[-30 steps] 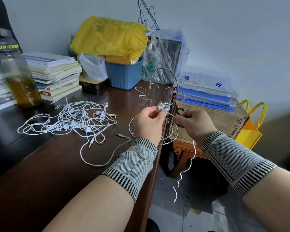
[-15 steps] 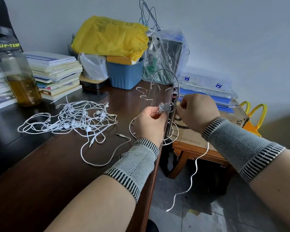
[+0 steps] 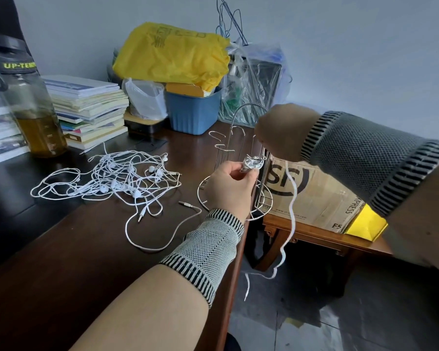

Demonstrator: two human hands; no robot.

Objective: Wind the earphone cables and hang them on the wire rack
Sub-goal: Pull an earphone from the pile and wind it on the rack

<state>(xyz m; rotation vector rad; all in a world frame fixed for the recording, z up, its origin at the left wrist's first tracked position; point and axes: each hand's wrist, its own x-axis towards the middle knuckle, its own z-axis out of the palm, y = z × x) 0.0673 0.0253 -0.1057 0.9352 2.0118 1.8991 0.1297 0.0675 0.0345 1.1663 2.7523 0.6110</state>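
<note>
The left hand (image 3: 230, 188) has its fingers curled, pinching a small wound bundle of white earphone cable (image 3: 251, 163) right in front of the wire rack (image 3: 235, 153). The right hand (image 3: 281, 134) is raised above and to the right of that bundle, fingers closed on the loose tail of the same cable (image 3: 290, 214), which hangs from the fist past the tabletop (image 3: 86, 249) edge toward the floor. Both wrists wear grey knitted sleeves with striped cuffs.

The rack is one silver wire stand with a round base and several hooks, standing at the tabletop's right edge. To its left lies one tangled heap of white earphones (image 3: 112, 181); how many sets it holds cannot be told, though two jack plugs show at its near side. Behind the rack sit one blue bin (image 3: 192, 112) under one yellow bag (image 3: 173, 57); further left are one stack of books (image 3: 89, 107) and one bottle (image 3: 33, 110). Right of the rack, one cardboard box (image 3: 312, 196) rests on a low wooden table.
</note>
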